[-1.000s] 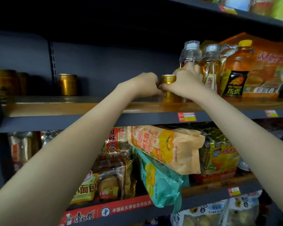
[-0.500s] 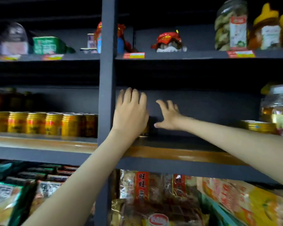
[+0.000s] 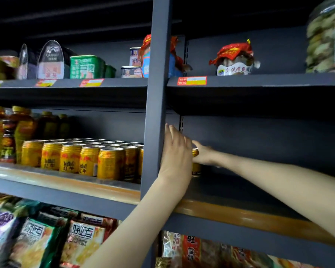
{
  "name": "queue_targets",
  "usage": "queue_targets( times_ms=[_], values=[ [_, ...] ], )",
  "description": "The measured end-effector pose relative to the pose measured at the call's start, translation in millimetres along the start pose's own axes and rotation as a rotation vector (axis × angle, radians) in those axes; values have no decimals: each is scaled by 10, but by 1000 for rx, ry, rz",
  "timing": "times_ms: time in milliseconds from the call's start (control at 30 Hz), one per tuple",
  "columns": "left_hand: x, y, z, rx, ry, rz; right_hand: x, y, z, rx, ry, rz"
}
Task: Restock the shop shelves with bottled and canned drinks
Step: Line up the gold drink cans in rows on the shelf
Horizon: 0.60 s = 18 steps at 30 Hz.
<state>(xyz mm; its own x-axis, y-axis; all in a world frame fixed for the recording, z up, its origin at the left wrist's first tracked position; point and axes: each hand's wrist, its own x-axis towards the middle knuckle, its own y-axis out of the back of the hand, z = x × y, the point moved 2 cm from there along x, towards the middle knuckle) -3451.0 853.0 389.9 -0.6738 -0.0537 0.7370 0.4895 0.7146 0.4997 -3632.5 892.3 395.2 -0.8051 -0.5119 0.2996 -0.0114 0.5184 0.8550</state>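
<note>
A gold drink can point(image 3: 196, 169) stands far back at the left end of the dark shelf board point(image 3: 240, 215), just right of the grey upright post point(image 3: 157, 93). My right hand point(image 3: 204, 154) reaches in from the right and holds the can around its middle, thumb above the can's rim. My left hand point(image 3: 175, 149) is raised in front of the can, fingers straight and pointing up beside the post; it hides the can's left side. In the bay to the left stand several rows of gold Red Bull cans point(image 3: 89, 161).
Amber drink bottles point(image 3: 6, 136) stand left of the can rows. The shelf above carries tins point(image 3: 84, 66), a red-capped jar point(image 3: 234, 60) and a big clear jar point(image 3: 327, 35). Snack bags point(image 3: 39, 242) fill the shelf below.
The view has swung left from the bottle end of the shelf to its post end. My hands went from gripping a can together to the left one flat and the right one round the can.
</note>
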Motion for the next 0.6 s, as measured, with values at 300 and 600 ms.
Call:
queue_targets(
  times_ms=[300, 600],
  values=[
    [19, -23, 3, -32, 4, -41, -12, -6, -45, 37, 2, 129],
    [-115, 123, 1, -641, 55, 207, -1226, 516, -142, 139, 231, 353]
  ],
)
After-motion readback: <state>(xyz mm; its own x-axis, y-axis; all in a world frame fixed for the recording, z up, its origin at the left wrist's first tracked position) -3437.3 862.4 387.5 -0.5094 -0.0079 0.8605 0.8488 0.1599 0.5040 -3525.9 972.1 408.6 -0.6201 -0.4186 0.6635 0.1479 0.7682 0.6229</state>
